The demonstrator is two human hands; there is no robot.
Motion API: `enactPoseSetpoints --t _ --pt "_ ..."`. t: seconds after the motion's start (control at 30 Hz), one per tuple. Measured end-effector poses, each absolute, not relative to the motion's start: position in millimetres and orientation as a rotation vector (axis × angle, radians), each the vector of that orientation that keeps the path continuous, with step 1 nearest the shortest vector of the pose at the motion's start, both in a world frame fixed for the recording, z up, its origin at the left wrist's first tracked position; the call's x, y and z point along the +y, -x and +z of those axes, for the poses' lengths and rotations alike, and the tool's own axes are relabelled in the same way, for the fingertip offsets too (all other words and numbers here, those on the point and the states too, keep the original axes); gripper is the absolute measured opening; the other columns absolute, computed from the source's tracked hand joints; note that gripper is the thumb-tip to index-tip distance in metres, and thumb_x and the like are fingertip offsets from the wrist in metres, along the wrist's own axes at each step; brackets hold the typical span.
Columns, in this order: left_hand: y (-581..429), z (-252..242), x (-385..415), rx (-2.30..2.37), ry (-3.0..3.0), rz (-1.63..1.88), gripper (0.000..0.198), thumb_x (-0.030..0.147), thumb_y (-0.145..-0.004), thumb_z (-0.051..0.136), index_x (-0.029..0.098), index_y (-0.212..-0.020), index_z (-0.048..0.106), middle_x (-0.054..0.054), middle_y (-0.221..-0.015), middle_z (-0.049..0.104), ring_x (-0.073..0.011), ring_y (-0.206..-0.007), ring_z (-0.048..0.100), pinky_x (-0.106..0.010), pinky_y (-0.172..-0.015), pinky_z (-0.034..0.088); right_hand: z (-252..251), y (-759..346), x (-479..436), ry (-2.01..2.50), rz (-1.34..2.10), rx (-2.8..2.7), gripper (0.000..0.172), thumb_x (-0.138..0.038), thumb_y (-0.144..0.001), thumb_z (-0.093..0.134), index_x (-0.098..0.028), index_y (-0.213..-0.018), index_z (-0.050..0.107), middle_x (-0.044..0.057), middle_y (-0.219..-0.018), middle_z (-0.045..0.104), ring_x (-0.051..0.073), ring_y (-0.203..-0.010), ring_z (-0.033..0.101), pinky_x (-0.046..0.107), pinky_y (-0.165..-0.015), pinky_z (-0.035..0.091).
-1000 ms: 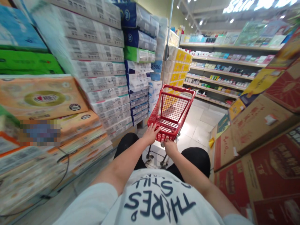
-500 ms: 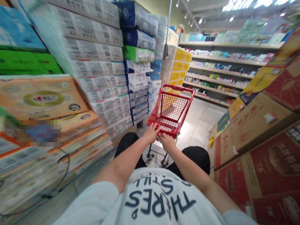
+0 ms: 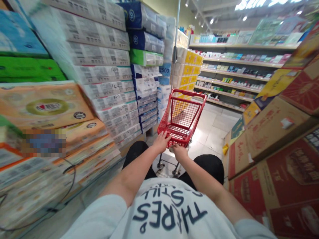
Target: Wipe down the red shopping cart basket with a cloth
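Note:
A small red plastic shopping cart (image 3: pixel 187 114) with a lattice basket stands in front of me, between my black-clad knees. Across the near edge of its basket lies my left hand (image 3: pixel 162 142), its fingers stretched out and apart. Just to its right, my right hand (image 3: pixel 179 152) is curled at the same near edge, low against the basket. Something small and pale shows at its fingertips, too small to name. Below the basket, the cart's wheels (image 3: pixel 175 172) rest on the floor. The inside of the basket shows only red lattice.
Tall stacks of wrapped paper packs (image 3: pixel 109 79) rise on the left, beside orange tissue packs (image 3: pixel 47 103) and a dark cable (image 3: pixel 74 176). Cardboard cartons (image 3: pixel 271 132) line the right. Shelves of small goods (image 3: pixel 231 71) stand across the back, beyond the tiled floor (image 3: pixel 211 132).
My right hand has shifted slightly right and down along the basket edge, and a pale bit now shows at its fingertips. My left hand and the cart are nearly unchanged.

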State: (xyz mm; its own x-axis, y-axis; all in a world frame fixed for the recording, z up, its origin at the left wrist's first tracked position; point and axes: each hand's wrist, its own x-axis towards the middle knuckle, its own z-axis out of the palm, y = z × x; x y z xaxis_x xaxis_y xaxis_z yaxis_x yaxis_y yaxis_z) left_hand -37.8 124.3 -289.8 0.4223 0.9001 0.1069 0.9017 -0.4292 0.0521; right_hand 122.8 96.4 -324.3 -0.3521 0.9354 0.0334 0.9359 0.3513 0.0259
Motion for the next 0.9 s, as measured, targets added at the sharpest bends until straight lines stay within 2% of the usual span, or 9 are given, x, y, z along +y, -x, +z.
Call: enactPoseSetpoints --t 0.1,0.27,0.4,0.47,0.63,0.8,0.9 --pt "38 -291 124 -1.676 2.648 -0.204 0.069 0.013 -0.082 0.051 0.025 -0.147 0.03 -0.014 -0.157 0.019 -0.0342 -0.143 0.018 -0.049 -0.114 0.022 -327 -125 95 1.826 -0.04 -2.571 0.026 -0.022 -0.088 0.047 -0.022 -0.105 0.066 0.012 -0.107 0.064 0.022 -0.091 0.063 0.031 -0.073 0.049" --pt "37 -289 124 -1.682 2.637 -0.183 0.065 0.019 -0.085 0.051 0.023 -0.146 0.031 -0.015 -0.156 0.021 -0.0347 -0.143 0.019 -0.048 -0.114 0.022 -326 -126 95 1.739 -0.15 -2.54 0.036 -0.023 -0.094 0.036 -0.024 -0.125 0.055 0.012 -0.12 0.058 0.021 -0.102 0.06 0.031 -0.082 0.047" --pt "36 -287 122 -1.664 2.63 -0.184 0.065 0.016 -0.085 0.05 0.023 -0.146 0.031 -0.015 -0.155 0.024 -0.0339 -0.142 0.022 -0.047 -0.114 0.022 -329 -129 94 1.785 -0.14 -2.564 0.027 -0.018 -0.087 0.047 -0.018 -0.108 0.064 0.013 -0.107 0.063 0.021 -0.088 0.063 0.03 -0.073 0.048" --pt "36 -287 121 -1.655 2.628 -0.184 0.064 0.016 -0.085 0.05 0.022 -0.146 0.031 -0.016 -0.154 0.024 -0.0343 -0.142 0.021 -0.048 -0.114 0.022 -328 -128 93 1.775 -0.137 -2.58 0.025 -0.018 -0.087 0.047 -0.018 -0.103 0.066 0.013 -0.105 0.063 0.021 -0.088 0.063 0.03 -0.072 0.048" --pt "36 -288 120 -1.642 2.625 -0.154 0.065 0.018 -0.085 0.05 0.019 -0.147 0.028 -0.017 -0.156 0.019 -0.0332 -0.144 0.016 -0.048 -0.115 0.021 -322 -126 96 1.637 -0.225 -2.556 0.034 -0.022 -0.094 0.035 -0.021 -0.12 0.057 0.013 -0.117 0.058 0.021 -0.105 0.058 0.03 -0.083 0.045" --pt "36 -293 117 -1.618 2.616 -0.175 0.071 0.008 -0.082 0.045 0.013 -0.149 0.021 -0.02 -0.156 0.014 -0.03 -0.145 0.011 -0.045 -0.116 0.02 -330 -133 94 1.715 -0.173 -2.57 0.029 -0.016 -0.089 0.044 -0.018 -0.112 0.062 0.012 -0.112 0.061 0.019 -0.087 0.063 0.028 -0.071 0.048" --pt "35 -298 118 -1.627 2.615 -0.197 0.07 0.012 -0.084 0.045 0.013 -0.149 0.019 -0.019 -0.157 0.012 -0.0294 -0.145 0.01 -0.045 -0.117 0.018 -327 -130 94 1.671 -0.184 -2.573 0.03 -0.018 -0.091 0.042 -0.02 -0.115 0.06 0.011 -0.114 0.06 0.019 -0.094 0.061 0.028 -0.075 0.048"
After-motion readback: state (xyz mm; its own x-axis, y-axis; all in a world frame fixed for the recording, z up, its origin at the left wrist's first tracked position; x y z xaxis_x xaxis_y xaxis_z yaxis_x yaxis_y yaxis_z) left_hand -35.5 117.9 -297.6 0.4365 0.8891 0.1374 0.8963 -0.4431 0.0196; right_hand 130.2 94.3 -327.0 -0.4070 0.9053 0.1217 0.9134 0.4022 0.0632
